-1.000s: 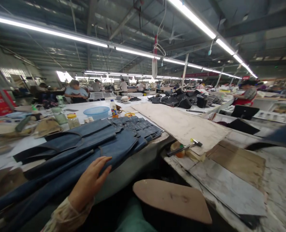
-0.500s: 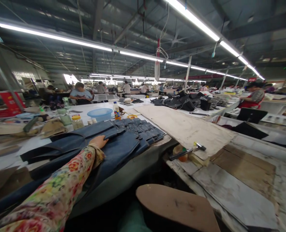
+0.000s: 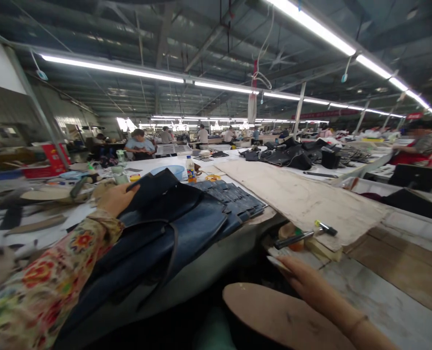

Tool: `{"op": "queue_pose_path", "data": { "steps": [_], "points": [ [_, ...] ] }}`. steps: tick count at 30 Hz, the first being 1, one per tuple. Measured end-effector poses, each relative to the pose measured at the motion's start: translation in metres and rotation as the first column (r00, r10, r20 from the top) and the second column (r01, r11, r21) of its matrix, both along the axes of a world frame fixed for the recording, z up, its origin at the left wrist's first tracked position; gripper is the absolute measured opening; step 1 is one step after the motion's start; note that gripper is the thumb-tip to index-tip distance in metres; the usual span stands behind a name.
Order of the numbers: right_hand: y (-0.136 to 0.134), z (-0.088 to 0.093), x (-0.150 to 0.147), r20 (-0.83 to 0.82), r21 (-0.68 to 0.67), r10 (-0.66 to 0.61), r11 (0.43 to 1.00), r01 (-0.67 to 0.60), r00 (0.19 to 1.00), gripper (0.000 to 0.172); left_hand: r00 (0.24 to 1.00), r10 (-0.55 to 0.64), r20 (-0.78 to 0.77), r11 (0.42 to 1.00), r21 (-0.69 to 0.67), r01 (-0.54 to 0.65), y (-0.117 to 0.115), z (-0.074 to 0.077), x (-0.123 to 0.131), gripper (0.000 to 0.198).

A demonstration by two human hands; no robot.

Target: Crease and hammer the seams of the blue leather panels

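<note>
**Blue leather panel held up, left side**

Far left: left hand gripped on dark blue leather panel, its edge up off stack of dark blue leather pieces on grey surface. Right hand flat, fingers out, nr black-handled hammer.

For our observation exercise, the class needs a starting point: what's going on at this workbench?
A person in a floral sleeve is at a long table in a busy workshop. Their left hand grips the top dark blue piece, its edge raised off the stack of similar pieces. Their right hand is stretched out open over the grey bench, near a hammer lying there. Other people sit farther back.
</note>
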State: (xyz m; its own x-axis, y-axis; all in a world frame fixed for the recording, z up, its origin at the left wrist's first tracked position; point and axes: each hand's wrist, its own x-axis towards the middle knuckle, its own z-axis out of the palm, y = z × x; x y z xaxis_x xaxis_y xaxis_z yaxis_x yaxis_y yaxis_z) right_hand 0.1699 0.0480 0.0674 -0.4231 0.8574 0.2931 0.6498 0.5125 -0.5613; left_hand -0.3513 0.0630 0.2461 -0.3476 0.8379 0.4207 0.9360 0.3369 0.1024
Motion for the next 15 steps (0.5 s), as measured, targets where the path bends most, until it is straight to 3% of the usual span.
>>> {"op": "queue_pose_path", "data": {
  "steps": [2,6,12,15],
  "points": [
    [0.013,0.025,-0.056,0.087,0.078,0.136,0.987,-0.143,0.987,0.045,1.0,-0.01,-0.024,1.0,0.012,0.01,-0.008,0.002,0.004,0.054],
    [0.047,0.06,-0.142,0.286,0.16,0.19,0.957,-0.242,0.939,0.051,0.998,-0.034,-0.06,0.999,0.021,0.035,-0.021,0.002,0.009,0.052],
    [0.102,0.06,-0.21,0.364,0.147,0.089,0.977,-0.151,0.927,0.033,1.0,-0.021,0.006,1.0,-0.004,0.021,-0.032,-0.009,-0.002,0.047],
    [0.118,0.053,-0.227,0.409,0.122,0.024,0.989,-0.08,0.912,0.026,0.998,0.051,0.047,0.999,-0.015,-0.051,-0.046,-0.002,-0.024,0.048]
  ]
}}
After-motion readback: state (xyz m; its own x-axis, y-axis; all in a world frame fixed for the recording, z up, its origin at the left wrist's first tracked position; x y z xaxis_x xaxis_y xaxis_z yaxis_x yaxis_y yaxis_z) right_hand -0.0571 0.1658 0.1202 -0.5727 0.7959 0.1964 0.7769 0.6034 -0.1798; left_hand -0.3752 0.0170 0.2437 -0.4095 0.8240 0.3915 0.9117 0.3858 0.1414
